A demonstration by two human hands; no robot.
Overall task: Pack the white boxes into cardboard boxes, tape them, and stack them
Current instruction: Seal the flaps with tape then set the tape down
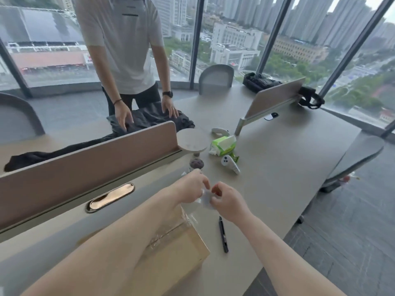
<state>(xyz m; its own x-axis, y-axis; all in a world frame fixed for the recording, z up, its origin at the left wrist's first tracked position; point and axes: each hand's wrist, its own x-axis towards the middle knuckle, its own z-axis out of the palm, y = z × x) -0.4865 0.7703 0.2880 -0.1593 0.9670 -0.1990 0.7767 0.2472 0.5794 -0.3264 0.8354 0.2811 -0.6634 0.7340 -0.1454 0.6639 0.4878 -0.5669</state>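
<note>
Apparently mid-taping: left hand and right hand, close together, pinch a scrap of tape just beyond the cardboard box, near left, its seam taped. Next likely calls for untangling or discarding it.

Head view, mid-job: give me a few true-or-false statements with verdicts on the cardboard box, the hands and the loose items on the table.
1. The brown cardboard box has clear tape across its top. True.
2. The slim black pen-like tool lies on top of the box. False: it lies on the grey table, just right of the box.
3. The left hand and the right hand both pinch a small whitish scrap between them. True.
4. The green tissue pack sits nearer the camera than the hands. False: it lies beyond them.
</note>
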